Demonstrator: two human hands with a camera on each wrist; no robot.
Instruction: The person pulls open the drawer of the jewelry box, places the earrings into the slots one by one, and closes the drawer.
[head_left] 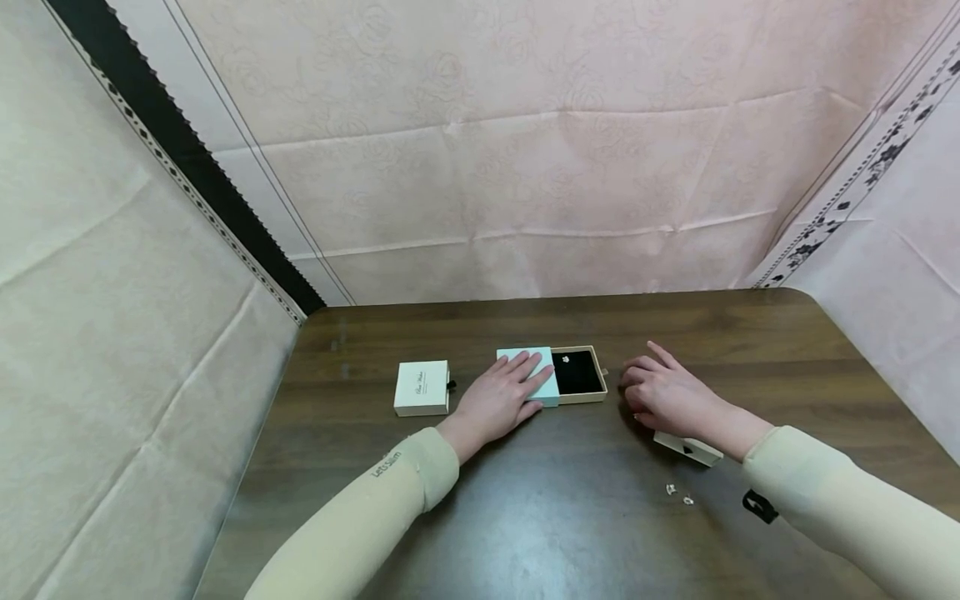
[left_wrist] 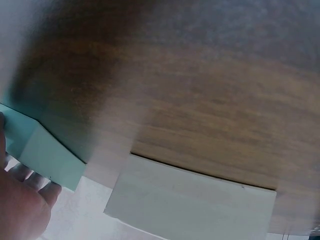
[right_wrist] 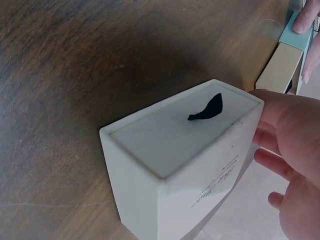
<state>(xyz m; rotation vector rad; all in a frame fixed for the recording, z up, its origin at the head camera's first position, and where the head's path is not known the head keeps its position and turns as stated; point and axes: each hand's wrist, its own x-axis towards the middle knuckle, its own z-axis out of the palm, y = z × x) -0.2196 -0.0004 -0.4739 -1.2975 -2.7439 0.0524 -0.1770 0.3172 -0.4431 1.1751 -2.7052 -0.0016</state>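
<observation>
My left hand point(head_left: 501, 400) rests with spread fingers on the light blue sleeve of a small drawer box point(head_left: 546, 390). Its cream tray point(head_left: 605, 390) is slid out to the right, showing a black lining point(head_left: 577, 377) with a small shiny jewelry piece point(head_left: 566, 359) on it. Just right of the tray's pull tab is my right hand point(head_left: 670, 396), fingers loosely bent and holding nothing. Below that hand stands a white drawer box point(right_wrist: 170, 135) with a black ribbon tab point(right_wrist: 209, 108), partly hidden by the hand in the head view.
Another white box point(head_left: 422, 387) with printed lettering lies left of my left hand. Two tiny shiny pieces point(head_left: 671, 489) lie on the wooden table point(head_left: 555, 500) nearer the front. Pale patterned cloth point(head_left: 525, 183) hangs behind the table and at both sides.
</observation>
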